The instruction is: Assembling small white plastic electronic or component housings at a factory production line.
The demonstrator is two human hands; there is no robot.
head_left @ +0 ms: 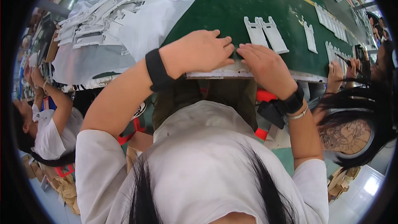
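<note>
My left hand (197,53) is over the near edge of the green tabletop, its fingers apart and pointing right. No object shows in it, though its palm side is hidden. My right hand (265,64) faces it across a narrow gap, fingers stretched out to the left and nothing visible in them. Just beyond the right hand lie two long white plastic parts side by side, a left one (256,32) and a right one (275,36). Black bands circle both wrists.
A heap of white plastic parts (99,20) lies on a translucent plastic bag (161,6) at the left. Farther right are a single white part (309,37) and a row of white parts (331,23). Co-workers sit close on both sides, one person's hand (335,74) at the right edge.
</note>
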